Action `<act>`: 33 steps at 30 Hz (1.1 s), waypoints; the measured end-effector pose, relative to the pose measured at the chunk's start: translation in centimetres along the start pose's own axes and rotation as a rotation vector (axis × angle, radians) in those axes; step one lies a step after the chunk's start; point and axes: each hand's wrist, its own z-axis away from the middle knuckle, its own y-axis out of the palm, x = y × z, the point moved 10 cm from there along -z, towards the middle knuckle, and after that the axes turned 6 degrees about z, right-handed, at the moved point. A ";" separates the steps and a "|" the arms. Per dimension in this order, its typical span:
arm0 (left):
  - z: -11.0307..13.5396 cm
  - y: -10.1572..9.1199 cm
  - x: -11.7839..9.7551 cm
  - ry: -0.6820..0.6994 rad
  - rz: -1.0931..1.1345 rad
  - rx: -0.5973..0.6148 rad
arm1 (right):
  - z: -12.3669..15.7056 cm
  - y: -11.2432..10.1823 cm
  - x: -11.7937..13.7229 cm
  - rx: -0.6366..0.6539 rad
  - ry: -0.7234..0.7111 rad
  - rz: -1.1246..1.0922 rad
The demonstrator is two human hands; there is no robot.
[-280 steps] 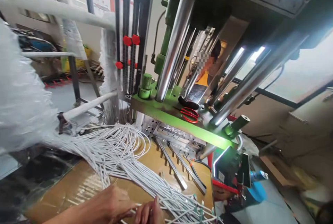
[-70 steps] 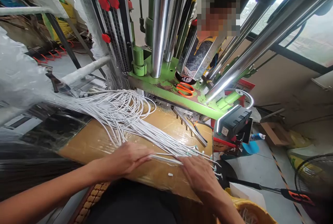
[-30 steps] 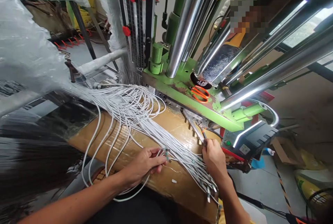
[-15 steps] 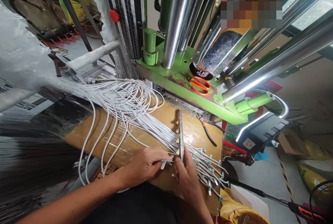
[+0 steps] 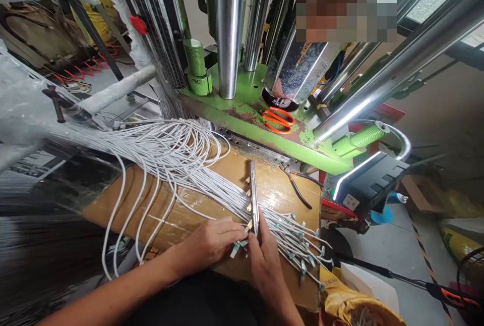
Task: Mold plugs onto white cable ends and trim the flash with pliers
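My left hand [image 5: 217, 240] is closed, thumb and fingers pinching the end of a white cable, with a small teal-and-white tab [image 5: 235, 249] showing below the fingertips. Its fingertips are right beside the lower end of a narrow metal bar [image 5: 253, 189]. Small brass-coloured pieces [image 5: 249, 208] stick out along the bar's left side. My right hand [image 5: 266, 258] grips this bar near its lower end, holding it tilted slightly over the cables. Whether the pinched cable end touches the lowest brass piece is hard to tell. A bundle of white cables [image 5: 223, 184] runs under the bar, with teal-tipped ends [image 5: 302, 245] at the right.
The cables lie on a brown, tape-covered board [image 5: 212, 217]. Orange-handled scissors [image 5: 279, 120] rest on the green machine plate [image 5: 242, 114]. Pliers [image 5: 297, 187] lie beyond the bar. A yellow bag [image 5: 340, 295] stands at the lower right. Another person, blurred, is behind the machine.
The view has shifted, so most of the scene sits further left. My left hand has brought the cable end closer to the bar's lower brass piece. The right hand still grips the bar.
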 end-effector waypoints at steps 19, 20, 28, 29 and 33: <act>2.5 -1.2 7.7 -0.905 0.776 -0.309 | -0.1 -0.3 -0.6 0.014 0.105 -0.034; 2.0 -1.4 7.4 -0.867 0.664 -0.237 | -0.1 -0.4 -0.6 0.008 0.108 -0.040; -1.3 -2.5 3.3 -0.263 0.041 -0.042 | -0.3 -0.1 -0.9 0.026 0.113 -0.065; -1.4 -2.3 3.0 -0.206 0.003 -0.035 | -0.3 -0.1 -0.8 0.023 0.115 -0.059; -1.2 -2.1 2.3 -0.093 -0.127 -0.034 | -0.3 -0.3 -0.6 0.018 0.114 -0.057</act>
